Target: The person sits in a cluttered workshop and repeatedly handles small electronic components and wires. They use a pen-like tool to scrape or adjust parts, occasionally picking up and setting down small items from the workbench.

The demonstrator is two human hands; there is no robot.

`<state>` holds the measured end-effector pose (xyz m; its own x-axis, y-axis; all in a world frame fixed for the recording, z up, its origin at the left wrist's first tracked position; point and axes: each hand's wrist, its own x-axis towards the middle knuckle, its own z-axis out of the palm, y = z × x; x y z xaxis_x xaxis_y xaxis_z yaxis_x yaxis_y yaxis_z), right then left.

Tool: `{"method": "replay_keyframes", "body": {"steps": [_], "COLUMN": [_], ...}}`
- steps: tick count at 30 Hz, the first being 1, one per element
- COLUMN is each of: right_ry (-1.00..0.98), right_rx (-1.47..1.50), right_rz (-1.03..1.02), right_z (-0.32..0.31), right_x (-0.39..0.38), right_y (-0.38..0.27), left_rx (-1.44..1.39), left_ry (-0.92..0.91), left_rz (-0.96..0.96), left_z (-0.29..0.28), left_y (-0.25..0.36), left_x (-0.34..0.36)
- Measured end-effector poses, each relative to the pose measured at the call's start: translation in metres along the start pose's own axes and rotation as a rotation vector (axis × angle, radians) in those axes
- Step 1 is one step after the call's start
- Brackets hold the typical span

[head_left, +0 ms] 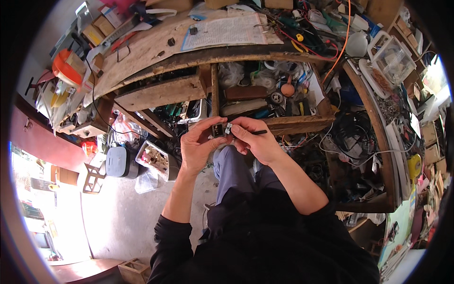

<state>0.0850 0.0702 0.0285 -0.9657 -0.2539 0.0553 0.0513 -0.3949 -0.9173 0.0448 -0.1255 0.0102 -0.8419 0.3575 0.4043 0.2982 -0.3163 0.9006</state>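
Over my lap, just in front of the open drawer, both hands meet around small parts. My left hand (195,144) is closed, pinching a small black box-shaped part (217,129) between thumb and fingers. Right beside it, my right hand (261,146) grips a small silvery-white piece (228,128) with its fingertips. A thin black rod, like a pen or tool handle (259,132), sticks out from that same hand to the right. The two small parts are close together; whether they touch I cannot tell. Their exact kind is too small to make out.
The pulled-out wooden drawer (298,124) holds a brown oblong case (246,93), a pinkish rubber bulb (287,89) and plastic bags. Behind it, a printed sheet (224,33) lies on the worn workbench (151,54). An orange cable (344,38) hangs at right. A bin (153,160) stands on the floor.
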Motion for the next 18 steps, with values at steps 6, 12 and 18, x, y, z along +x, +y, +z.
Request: {"method": "replay_keyframes", "body": {"steps": [6, 12, 18], "right_ry": [-0.019, -0.008, -0.010], "right_rx": [0.058, 0.058, 0.067], "right_rz": [0.014, 0.032, 0.046], "right_z": [0.000, 0.001, 0.002], "right_x": [0.000, 0.001, 0.000], "right_y": [0.006, 0.010, 0.012], "left_rx": [-0.102, -0.167, -0.127], "left_ry": [-0.018, -0.017, 0.003], "left_rz": [0.014, -0.019, -0.023], "left_z": [-0.005, -0.006, -0.007], "left_y": [-0.006, -0.007, -0.008], "left_x": [-0.004, -0.008, -0.010]}}
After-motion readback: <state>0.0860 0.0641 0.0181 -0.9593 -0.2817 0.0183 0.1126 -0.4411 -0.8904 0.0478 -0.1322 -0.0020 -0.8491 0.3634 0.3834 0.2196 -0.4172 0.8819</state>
